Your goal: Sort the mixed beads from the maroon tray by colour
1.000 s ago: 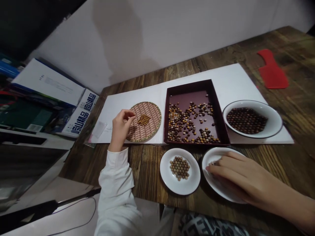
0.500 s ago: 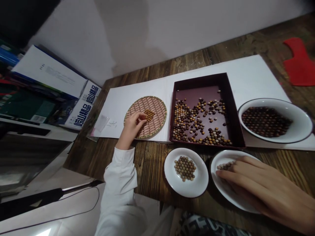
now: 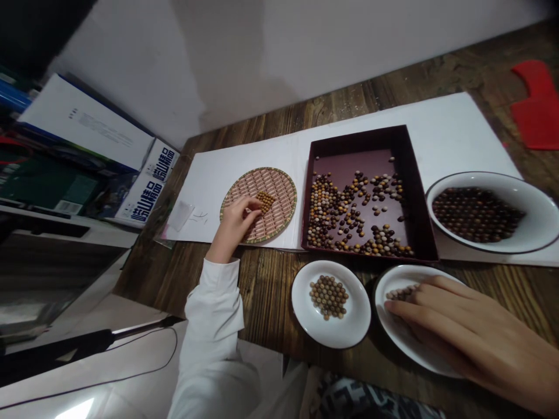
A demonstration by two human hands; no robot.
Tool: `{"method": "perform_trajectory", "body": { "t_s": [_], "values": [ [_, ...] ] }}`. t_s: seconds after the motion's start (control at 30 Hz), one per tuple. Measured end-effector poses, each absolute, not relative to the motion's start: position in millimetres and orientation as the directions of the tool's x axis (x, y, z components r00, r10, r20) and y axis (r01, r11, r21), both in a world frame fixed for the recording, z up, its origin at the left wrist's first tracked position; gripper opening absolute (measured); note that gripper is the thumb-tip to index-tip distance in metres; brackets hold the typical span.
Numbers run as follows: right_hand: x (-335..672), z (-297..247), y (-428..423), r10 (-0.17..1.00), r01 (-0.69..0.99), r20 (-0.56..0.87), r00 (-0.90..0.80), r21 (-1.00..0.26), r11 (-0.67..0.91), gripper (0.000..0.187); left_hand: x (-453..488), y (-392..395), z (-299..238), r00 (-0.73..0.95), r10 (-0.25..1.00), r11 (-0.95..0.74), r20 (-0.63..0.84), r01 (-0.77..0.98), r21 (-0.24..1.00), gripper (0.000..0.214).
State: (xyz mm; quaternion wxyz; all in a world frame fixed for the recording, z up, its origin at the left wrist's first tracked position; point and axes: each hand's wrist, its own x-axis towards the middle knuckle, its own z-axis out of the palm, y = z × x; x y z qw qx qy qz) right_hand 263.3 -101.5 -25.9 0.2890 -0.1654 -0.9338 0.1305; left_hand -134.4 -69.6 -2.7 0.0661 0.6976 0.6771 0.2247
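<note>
My left hand rests over a round woven tray, its thumb and forefinger curved and slightly apart beside a small cluster of yellow-brown beads. No bead shows between those fingertips. At the right, my right hand lies across a white dish, one finger stretched out to pale beads at the dish's left side. The palm and the undersides of its fingers are hidden. Between the hands, a smaller white dish holds greenish-brown beads.
Behind the dishes stands a dark red box of mixed brown, yellow and pale beads. A white bowl of dark beads is to its right. White board lies underneath. A red scoop-like piece sits far right; cartons stand left.
The view has shifted slightly. Both hands keep nearly the same pose over the woven tray and the right dish, and the beads look unmoved.
</note>
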Motion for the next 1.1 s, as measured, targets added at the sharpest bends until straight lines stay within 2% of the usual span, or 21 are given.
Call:
{"method": "perform_trajectory", "body": {
  "t_s": [0.17,0.43,1.1],
  "values": [
    [263,-28,-102,0.385,0.233,0.481,-0.788,-0.347,0.909,0.029,-139,-71,-3,-0.003,0.97,-0.092,0.243,0.921,0.38,0.006],
    [264,-27,-102,0.374,0.226,0.502,-0.78,-0.332,0.916,0.031,-146,-75,-2,0.063,0.986,-0.113,0.154,0.933,0.343,0.01],
    [265,-29,-104,0.381,0.252,0.462,-0.801,-0.316,0.914,0.03,-145,-73,-11,0.108,0.975,-0.163,0.192,0.94,0.298,0.011]
  ]
}}
